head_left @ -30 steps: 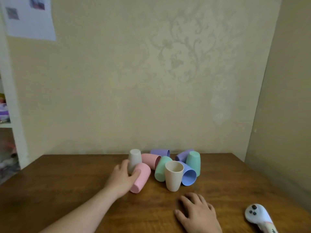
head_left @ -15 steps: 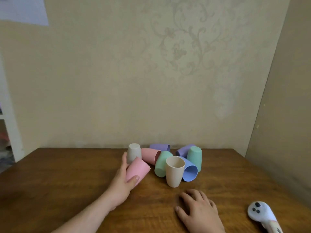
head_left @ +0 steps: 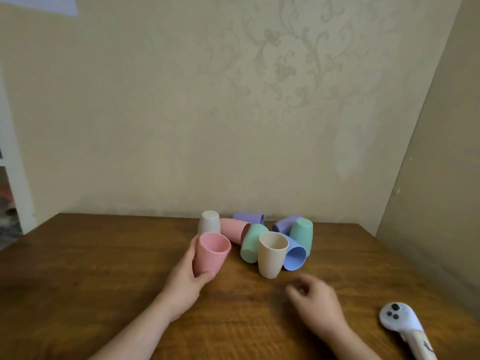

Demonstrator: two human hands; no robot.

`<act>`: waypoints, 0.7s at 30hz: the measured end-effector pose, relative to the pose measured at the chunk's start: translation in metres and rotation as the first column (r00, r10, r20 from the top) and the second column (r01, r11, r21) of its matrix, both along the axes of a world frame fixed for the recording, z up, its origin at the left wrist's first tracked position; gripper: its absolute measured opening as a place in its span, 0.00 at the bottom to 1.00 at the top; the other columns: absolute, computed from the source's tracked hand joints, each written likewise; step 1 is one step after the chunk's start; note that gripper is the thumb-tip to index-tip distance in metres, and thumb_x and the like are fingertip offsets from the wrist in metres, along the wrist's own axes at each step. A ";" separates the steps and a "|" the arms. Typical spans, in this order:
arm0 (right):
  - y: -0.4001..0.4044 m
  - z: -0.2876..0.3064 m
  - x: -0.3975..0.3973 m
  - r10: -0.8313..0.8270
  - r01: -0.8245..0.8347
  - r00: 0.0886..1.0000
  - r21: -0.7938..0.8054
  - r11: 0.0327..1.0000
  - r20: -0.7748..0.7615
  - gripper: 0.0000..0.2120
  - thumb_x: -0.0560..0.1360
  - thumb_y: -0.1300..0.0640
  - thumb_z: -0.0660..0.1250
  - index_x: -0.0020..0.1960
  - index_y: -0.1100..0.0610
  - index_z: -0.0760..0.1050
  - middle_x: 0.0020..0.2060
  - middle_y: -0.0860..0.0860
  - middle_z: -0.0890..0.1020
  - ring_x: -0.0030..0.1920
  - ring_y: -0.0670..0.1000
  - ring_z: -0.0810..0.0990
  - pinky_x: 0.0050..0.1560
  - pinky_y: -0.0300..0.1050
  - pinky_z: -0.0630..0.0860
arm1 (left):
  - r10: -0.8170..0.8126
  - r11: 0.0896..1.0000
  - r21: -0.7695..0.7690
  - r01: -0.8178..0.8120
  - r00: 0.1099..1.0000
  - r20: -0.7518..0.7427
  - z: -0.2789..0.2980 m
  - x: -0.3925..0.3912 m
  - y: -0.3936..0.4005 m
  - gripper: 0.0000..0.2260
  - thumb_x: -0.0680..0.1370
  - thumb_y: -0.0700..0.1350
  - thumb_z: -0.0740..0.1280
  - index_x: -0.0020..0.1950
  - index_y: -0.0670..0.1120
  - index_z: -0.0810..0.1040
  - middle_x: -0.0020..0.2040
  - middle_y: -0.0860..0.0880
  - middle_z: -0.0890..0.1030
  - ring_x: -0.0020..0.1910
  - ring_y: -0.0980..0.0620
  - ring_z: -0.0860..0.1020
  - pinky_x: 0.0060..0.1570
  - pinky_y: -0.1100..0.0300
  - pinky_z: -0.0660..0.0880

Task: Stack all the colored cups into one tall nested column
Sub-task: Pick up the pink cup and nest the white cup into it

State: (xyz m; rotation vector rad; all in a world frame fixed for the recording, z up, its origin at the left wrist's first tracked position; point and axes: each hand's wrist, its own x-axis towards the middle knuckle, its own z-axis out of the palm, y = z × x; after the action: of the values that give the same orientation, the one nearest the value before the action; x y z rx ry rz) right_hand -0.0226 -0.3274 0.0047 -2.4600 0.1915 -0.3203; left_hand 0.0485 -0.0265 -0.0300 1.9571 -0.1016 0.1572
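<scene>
Head view: left hand (head_left: 185, 279) wrapped around a pink cup (head_left: 211, 253), mouth up and tilted slightly, fingers (head_left: 191, 252) closed on its side, just left of the cup cluster on the wooden worktop (head_left: 78, 268). Right hand (head_left: 315, 302) blurred above the worktop, fingers loosely curled, holding nothing. Beige cup (head_left: 271, 254) upright at the front of the cluster. Blue cup (head_left: 294, 257), green cup (head_left: 252, 242), second pink cup (head_left: 233, 229) and two purple cups lying on their sides. White cup (head_left: 209, 223) and teal cup (head_left: 301, 236) standing mouth down. White controller (head_left: 400, 323) lying far right.
</scene>
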 end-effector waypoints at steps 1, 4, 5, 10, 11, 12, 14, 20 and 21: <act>0.001 0.011 0.004 -0.075 0.064 0.994 0.129 0.990 0.083 0.05 0.76 0.52 0.72 0.45 0.41 0.81 0.47 0.40 0.86 0.53 0.47 0.85 0.57 0.51 0.81 | 0.009 1.000 -0.008 -0.009 1.000 0.000 -0.001 0.000 0.000 0.45 0.78 0.41 0.79 0.87 0.61 0.57 0.74 0.62 0.73 0.72 0.57 0.74 0.70 0.57 0.72; 0.009 0.042 0.028 -0.116 0.066 0.975 0.254 0.965 0.188 0.17 0.76 0.55 0.73 0.64 0.46 0.80 0.57 0.48 0.82 0.55 0.50 0.82 0.55 0.49 0.79 | 0.032 0.999 0.005 -0.032 0.999 0.003 -0.001 0.000 -0.002 0.39 0.74 0.44 0.83 0.78 0.63 0.66 0.64 0.66 0.78 0.63 0.64 0.78 0.61 0.61 0.76; 0.013 0.050 0.037 -0.063 0.023 0.982 0.223 0.975 0.177 0.28 0.74 0.52 0.74 0.73 0.47 0.74 0.64 0.49 0.79 0.62 0.53 0.80 0.59 0.50 0.78 | 0.038 0.999 0.013 -0.038 0.999 -0.006 0.000 0.000 -0.003 0.37 0.73 0.46 0.83 0.74 0.63 0.68 0.62 0.67 0.78 0.61 0.65 0.79 0.57 0.62 0.76; 0.035 0.060 0.071 0.040 -0.061 0.991 -0.163 0.985 -0.130 0.60 0.68 0.33 0.76 0.87 0.44 0.43 0.80 0.49 0.67 0.77 0.60 0.65 0.69 0.57 0.71 | 0.065 0.996 0.070 -0.062 0.997 -0.030 0.006 -0.003 -0.006 0.43 0.68 0.57 0.85 0.79 0.58 0.69 0.64 0.61 0.79 0.62 0.58 0.80 0.59 0.57 0.79; 0.038 0.059 0.074 0.016 -0.046 0.988 -0.197 0.979 -0.155 0.60 0.67 0.31 0.75 0.86 0.44 0.43 0.77 0.49 0.70 0.75 0.60 0.67 0.64 0.56 0.73 | 0.064 0.995 0.077 -0.062 0.998 -0.030 0.007 -0.004 -0.007 0.46 0.67 0.59 0.85 0.81 0.58 0.67 0.66 0.60 0.78 0.63 0.56 0.79 0.61 0.56 0.79; 0.041 0.055 0.077 -0.009 -0.023 0.987 -0.195 0.980 -0.161 0.58 0.67 0.32 0.75 0.85 0.44 0.46 0.73 0.48 0.74 0.72 0.59 0.69 0.60 0.55 0.73 | 0.063 0.995 0.075 -0.061 0.998 -0.026 0.008 -0.005 -0.007 0.48 0.67 0.59 0.85 0.83 0.58 0.66 0.68 0.60 0.78 0.64 0.55 0.79 0.62 0.55 0.79; 0.042 0.045 0.080 -0.059 0.035 0.990 -0.187 0.982 -0.124 0.49 0.69 0.35 0.73 0.82 0.44 0.55 0.66 0.47 0.79 0.68 0.59 0.71 0.57 0.54 0.75 | 0.060 0.996 0.066 -0.058 0.998 -0.028 0.010 -0.006 -0.007 0.47 0.69 0.58 0.84 0.83 0.59 0.65 0.69 0.60 0.78 0.65 0.55 0.78 0.63 0.55 0.79; 0.051 0.047 0.074 -0.044 0.039 0.998 0.111 0.993 0.039 0.39 0.67 0.38 0.77 0.74 0.49 0.71 0.58 0.47 0.81 0.61 0.55 0.77 0.60 0.58 0.81 | 0.064 0.993 0.098 -0.064 0.998 -0.004 0.008 -0.005 -0.007 0.38 0.69 0.59 0.84 0.75 0.60 0.72 0.62 0.64 0.81 0.60 0.60 0.81 0.61 0.54 0.81; 0.055 0.057 0.073 -0.031 0.011 0.995 0.217 0.976 0.090 0.42 0.66 0.38 0.80 0.75 0.50 0.71 0.60 0.48 0.82 0.62 0.54 0.80 0.61 0.59 0.82 | 0.067 0.993 0.101 -0.067 0.998 0.007 0.007 -0.005 -0.008 0.37 0.69 0.60 0.83 0.74 0.60 0.72 0.63 0.62 0.82 0.61 0.59 0.81 0.62 0.53 0.82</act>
State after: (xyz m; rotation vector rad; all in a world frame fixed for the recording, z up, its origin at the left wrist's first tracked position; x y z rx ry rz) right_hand 0.0501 -0.2725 0.0617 -2.2237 0.2023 -0.4005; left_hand 0.0436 -0.0340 -0.0228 2.0629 -0.0470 0.2026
